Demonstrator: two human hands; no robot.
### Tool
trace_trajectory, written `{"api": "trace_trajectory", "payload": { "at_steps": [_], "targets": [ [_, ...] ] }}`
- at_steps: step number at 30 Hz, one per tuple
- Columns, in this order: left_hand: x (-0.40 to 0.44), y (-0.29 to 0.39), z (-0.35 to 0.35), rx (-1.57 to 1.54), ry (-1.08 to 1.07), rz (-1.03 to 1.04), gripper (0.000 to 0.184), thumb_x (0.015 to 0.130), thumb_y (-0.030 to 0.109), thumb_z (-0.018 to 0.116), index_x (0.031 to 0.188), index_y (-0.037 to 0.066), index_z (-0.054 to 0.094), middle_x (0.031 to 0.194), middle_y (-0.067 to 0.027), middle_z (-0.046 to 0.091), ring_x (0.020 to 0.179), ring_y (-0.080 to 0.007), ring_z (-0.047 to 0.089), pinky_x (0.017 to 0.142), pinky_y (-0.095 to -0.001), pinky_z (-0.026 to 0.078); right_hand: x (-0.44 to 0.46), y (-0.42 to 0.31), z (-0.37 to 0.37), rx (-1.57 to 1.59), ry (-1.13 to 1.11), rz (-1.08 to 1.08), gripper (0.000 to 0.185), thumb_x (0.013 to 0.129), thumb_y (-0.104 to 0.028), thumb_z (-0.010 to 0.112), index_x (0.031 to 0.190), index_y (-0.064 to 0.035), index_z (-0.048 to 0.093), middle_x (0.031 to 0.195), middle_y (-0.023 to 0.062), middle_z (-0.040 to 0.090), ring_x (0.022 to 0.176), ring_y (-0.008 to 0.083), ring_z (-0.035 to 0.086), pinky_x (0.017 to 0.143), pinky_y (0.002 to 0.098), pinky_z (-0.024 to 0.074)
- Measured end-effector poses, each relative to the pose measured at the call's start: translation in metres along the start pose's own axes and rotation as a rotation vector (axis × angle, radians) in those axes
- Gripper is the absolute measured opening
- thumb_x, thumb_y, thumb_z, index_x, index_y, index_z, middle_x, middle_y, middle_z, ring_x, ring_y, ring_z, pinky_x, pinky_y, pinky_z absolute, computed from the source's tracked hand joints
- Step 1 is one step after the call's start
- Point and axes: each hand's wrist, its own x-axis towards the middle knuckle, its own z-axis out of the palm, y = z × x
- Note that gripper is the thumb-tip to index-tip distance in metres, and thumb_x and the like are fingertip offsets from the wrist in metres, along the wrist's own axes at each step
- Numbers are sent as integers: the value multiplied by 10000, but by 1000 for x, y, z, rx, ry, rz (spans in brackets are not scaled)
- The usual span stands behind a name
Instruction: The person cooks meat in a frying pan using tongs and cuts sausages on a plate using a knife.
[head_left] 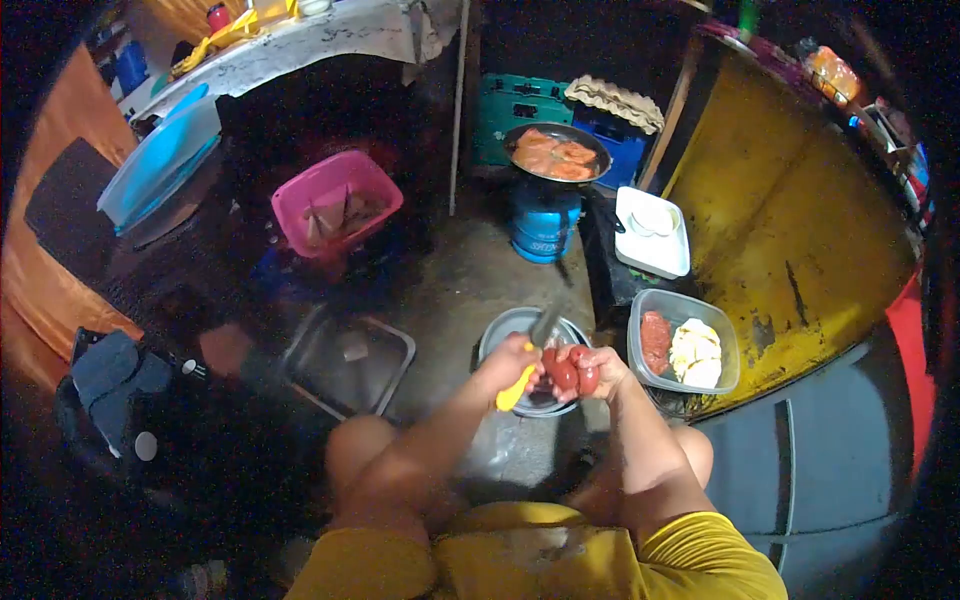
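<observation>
My left hand (508, 366) is closed round the yellow handle of a knife (515, 390). The grey blade points up and away, beside the red pieces. In my right hand (606, 370) are several glossy, red, oblong pieces (564, 376), like plum tomatoes or short sausages; I cannot tell which. Both hands are close together over a round grey basin (490, 338), whose contents are mostly hidden. To the right of my right hand, a clear plastic tub (735, 350) holds reddish minced meat (656, 340) and a pale, yellowish-white mass (697, 352).
Ahead, a pan (607, 165) of orange-pink slices sits above a blue gas cylinder (545, 228). A white tray (672, 262) with a bowl stands right of it. Leftward are a pink basin (290, 215) and a rectangular tray (400, 372). A yellowish panel (790, 220) borders the right.
</observation>
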Motion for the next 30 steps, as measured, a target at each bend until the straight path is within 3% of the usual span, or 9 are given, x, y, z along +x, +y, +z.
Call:
{"api": "trace_trajectory", "payload": {
  "at_steps": [4,13,15,17,19,22,25,28,30],
  "targets": [
    [0,44,-28,-107,170,190,116,948,145,537,991,44,500,771,-77,602,580,-148,573,460,-290,497,3,2,8,-12,-51,74,467,701,-191,704,1126,-48,576,1090,247,582,920,429,638,800,562,558],
    [-79,108,-17,74,467,254,295,929,132,540,1161,-35,470,805,-88,607,590,-152,590,478,-294,514,18,-5,23,-65,111,-179,567,691,-34,711,1235,-70,557,1176,145,573,1015,359,605,767,464,542],
    [-98,120,-23,0,476,362,201,935,126,532,1051,-33,488,810,-98,593,586,-146,593,477,-291,521,36,0,37,-21,44,-190,651,703,-38,701,1315,-140,505,1213,158,554,1040,365,594,788,485,538],
    [-116,131,-31,19,544,387,253,928,128,541,1121,-27,490,807,-100,619,583,-148,591,477,-290,515,51,4,71,127,-7,-236,718,710,-45,692,1364,-230,458,1251,166,539,1067,374,584,790,508,534],
    [-130,138,-46,-64,601,440,226,933,125,542,1101,-20,498,804,-101,621,578,-145,590,478,-290,515,79,16,68,133,-10,-203,695,724,-71,688,1347,-277,461,1253,179,537,1088,402,570,812,539,521],
    [-150,148,-68,-107,694,509,206,942,137,538,1078,-11,494,813,-106,622,582,-151,591,487,-292,520,127,28,73,239,219,-79,493,765,-126,671,1230,-132,507,1149,164,576,1098,408,560,853,549,503],
    [-165,149,-94,-156,773,597,180,953,136,527,1063,3,476,816,-109,619,586,-160,591,486,-294,518,185,27,104,371,409,-71,371,789,-143,664,1129,-94,525,1055,136,588,1047,374,563,837,545,508],
    [-175,148,-118,-378,861,611,122,951,117,525,1033,34,492,802,-74,590,586,-140,562,500,-277,499,237,2,162,340,434,-181,215,807,-142,634,993,-81,546,929,125,575,884,298,558,832,560,513],
    [-180,150,-124,-417,861,623,111,954,123,521,1018,38,490,803,-73,589,589,-141,563,504,-279,500,284,-30,176,346,220,-186,165,818,-148,610,954,-77,549,873,113,577,844,290,569,830,586,504]
  ]
}}
